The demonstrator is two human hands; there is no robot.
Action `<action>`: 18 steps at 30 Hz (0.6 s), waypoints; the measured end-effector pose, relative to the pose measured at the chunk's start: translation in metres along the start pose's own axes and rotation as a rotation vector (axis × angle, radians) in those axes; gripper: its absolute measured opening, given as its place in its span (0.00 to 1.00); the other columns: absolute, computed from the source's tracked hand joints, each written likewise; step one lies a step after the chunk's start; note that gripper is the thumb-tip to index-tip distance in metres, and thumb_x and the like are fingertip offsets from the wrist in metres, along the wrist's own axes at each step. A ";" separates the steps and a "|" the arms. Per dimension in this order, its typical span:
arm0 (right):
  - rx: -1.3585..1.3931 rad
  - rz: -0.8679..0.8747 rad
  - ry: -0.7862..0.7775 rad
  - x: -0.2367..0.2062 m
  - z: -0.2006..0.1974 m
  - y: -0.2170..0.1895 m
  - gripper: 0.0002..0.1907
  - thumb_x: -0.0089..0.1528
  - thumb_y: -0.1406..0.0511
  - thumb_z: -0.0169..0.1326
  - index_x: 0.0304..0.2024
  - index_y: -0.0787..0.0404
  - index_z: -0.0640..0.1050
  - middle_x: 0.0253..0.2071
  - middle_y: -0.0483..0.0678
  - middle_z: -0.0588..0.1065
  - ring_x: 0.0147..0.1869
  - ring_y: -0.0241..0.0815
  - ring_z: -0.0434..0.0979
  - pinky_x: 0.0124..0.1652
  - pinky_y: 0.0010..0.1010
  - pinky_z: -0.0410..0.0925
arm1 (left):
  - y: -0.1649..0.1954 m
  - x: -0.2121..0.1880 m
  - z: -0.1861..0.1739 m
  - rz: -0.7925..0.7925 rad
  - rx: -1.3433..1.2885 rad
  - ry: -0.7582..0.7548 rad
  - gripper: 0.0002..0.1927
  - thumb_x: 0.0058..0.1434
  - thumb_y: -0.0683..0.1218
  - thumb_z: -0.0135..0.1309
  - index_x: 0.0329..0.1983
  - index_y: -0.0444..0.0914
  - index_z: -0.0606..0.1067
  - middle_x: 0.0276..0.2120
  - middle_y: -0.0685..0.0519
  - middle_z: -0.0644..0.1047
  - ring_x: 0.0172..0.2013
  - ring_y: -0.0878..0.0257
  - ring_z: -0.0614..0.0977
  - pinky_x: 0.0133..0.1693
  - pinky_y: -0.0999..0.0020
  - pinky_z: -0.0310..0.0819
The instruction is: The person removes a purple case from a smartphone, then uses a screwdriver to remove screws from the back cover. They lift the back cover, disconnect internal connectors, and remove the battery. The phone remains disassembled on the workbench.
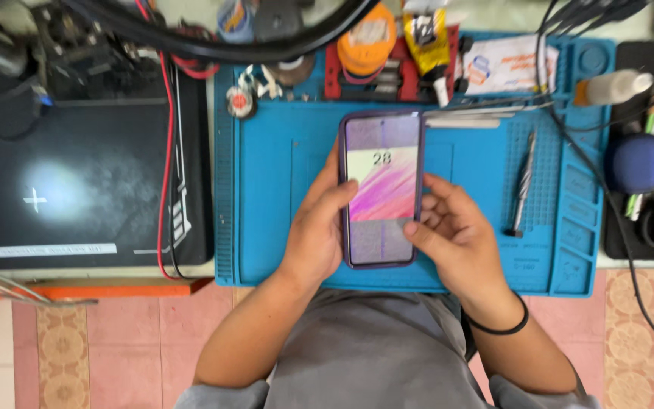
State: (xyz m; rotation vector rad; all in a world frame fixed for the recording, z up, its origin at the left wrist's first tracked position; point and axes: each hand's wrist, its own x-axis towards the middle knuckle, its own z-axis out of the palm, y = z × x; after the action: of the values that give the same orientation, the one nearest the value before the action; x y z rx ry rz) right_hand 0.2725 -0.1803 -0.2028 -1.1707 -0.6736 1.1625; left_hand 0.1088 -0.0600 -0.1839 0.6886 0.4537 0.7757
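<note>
A smartphone (381, 163) in a dark purple case lies lengthwise over the blue work mat (274, 189), its screen lit with a pink and purple picture. My left hand (318, 231) grips its left edge, thumb resting on the screen. My right hand (456, 235) holds the lower right edge, fingers curled against the side. A black band circles my right wrist.
A metal screwdriver (524, 182) lies on the mat to the right of the phone. At the mat's far edge sit a yellow glue tube (429, 42), an orange tape roll (367, 38) and a white bottle (615, 85). A black machine (77, 182) with red cables stands at left.
</note>
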 end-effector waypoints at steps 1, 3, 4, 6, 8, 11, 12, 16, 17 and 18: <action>0.002 -0.004 0.000 0.001 0.001 0.001 0.33 0.62 0.79 0.55 0.69 0.66 0.65 0.56 0.53 0.75 0.59 0.42 0.76 0.56 0.32 0.71 | 0.000 0.000 0.001 0.006 0.008 0.003 0.39 0.66 0.41 0.43 0.80 0.29 0.49 0.75 0.43 0.60 0.74 0.55 0.61 0.72 0.62 0.50; 0.001 -0.008 0.000 0.003 0.004 0.001 0.33 0.61 0.78 0.56 0.69 0.66 0.65 0.56 0.54 0.75 0.58 0.42 0.76 0.55 0.33 0.72 | 0.001 0.000 0.003 0.021 0.034 -0.007 0.40 0.64 0.39 0.45 0.80 0.31 0.49 0.74 0.44 0.61 0.72 0.56 0.63 0.71 0.62 0.52; -0.014 -0.020 0.008 0.004 0.005 0.001 0.33 0.61 0.78 0.57 0.68 0.66 0.65 0.55 0.54 0.75 0.58 0.42 0.76 0.54 0.33 0.72 | 0.000 0.000 0.004 0.028 0.052 -0.017 0.41 0.63 0.37 0.47 0.80 0.32 0.49 0.73 0.45 0.62 0.72 0.57 0.64 0.71 0.61 0.54; -0.044 -0.022 0.026 0.005 0.006 0.001 0.33 0.61 0.77 0.58 0.68 0.66 0.65 0.54 0.54 0.75 0.56 0.42 0.77 0.53 0.34 0.73 | -0.001 0.000 0.004 0.040 0.070 -0.025 0.42 0.63 0.35 0.49 0.80 0.33 0.49 0.72 0.46 0.63 0.70 0.58 0.66 0.70 0.61 0.57; -0.051 -0.026 0.018 0.004 0.005 0.001 0.33 0.61 0.77 0.58 0.68 0.66 0.65 0.54 0.54 0.75 0.57 0.42 0.77 0.54 0.33 0.73 | -0.003 -0.002 0.003 0.045 0.068 -0.026 0.43 0.64 0.34 0.50 0.81 0.34 0.49 0.72 0.46 0.65 0.69 0.58 0.68 0.69 0.62 0.59; -0.048 -0.017 0.004 0.003 0.003 0.002 0.33 0.61 0.78 0.57 0.68 0.66 0.64 0.54 0.54 0.75 0.58 0.42 0.77 0.54 0.32 0.73 | -0.006 -0.002 0.000 0.071 0.147 -0.033 0.42 0.65 0.34 0.52 0.81 0.34 0.49 0.71 0.47 0.65 0.68 0.59 0.68 0.69 0.63 0.61; -0.044 -0.014 -0.001 0.002 0.002 0.002 0.33 0.61 0.78 0.57 0.68 0.66 0.64 0.55 0.54 0.74 0.58 0.41 0.76 0.54 0.32 0.73 | -0.007 -0.002 -0.001 0.079 0.166 -0.038 0.42 0.66 0.34 0.52 0.81 0.34 0.48 0.71 0.47 0.65 0.69 0.59 0.68 0.69 0.63 0.61; -0.102 -0.063 -0.005 0.003 0.001 0.005 0.33 0.62 0.77 0.57 0.68 0.66 0.64 0.55 0.54 0.74 0.59 0.41 0.77 0.55 0.32 0.73 | -0.009 -0.003 -0.003 0.105 0.207 -0.058 0.41 0.68 0.34 0.52 0.81 0.33 0.48 0.72 0.48 0.65 0.70 0.60 0.67 0.70 0.64 0.60; -0.113 -0.067 -0.007 0.002 0.001 0.005 0.33 0.62 0.77 0.57 0.69 0.66 0.64 0.55 0.54 0.74 0.58 0.42 0.77 0.55 0.32 0.73 | -0.009 -0.003 -0.003 0.110 0.210 -0.063 0.41 0.68 0.34 0.52 0.81 0.33 0.48 0.72 0.48 0.64 0.70 0.61 0.67 0.70 0.64 0.60; -0.124 -0.071 -0.010 0.002 0.001 0.005 0.33 0.62 0.78 0.57 0.69 0.66 0.64 0.55 0.54 0.74 0.58 0.42 0.76 0.55 0.32 0.73 | -0.009 -0.003 -0.002 0.108 0.199 -0.056 0.41 0.67 0.34 0.51 0.81 0.33 0.48 0.72 0.47 0.64 0.70 0.60 0.67 0.70 0.64 0.59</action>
State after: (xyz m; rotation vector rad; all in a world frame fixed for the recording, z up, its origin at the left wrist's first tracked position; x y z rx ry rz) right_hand 0.2701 -0.1781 -0.2074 -1.2361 -0.7978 1.0799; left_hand 0.1095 -0.0664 -0.1918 0.9238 0.4495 0.8172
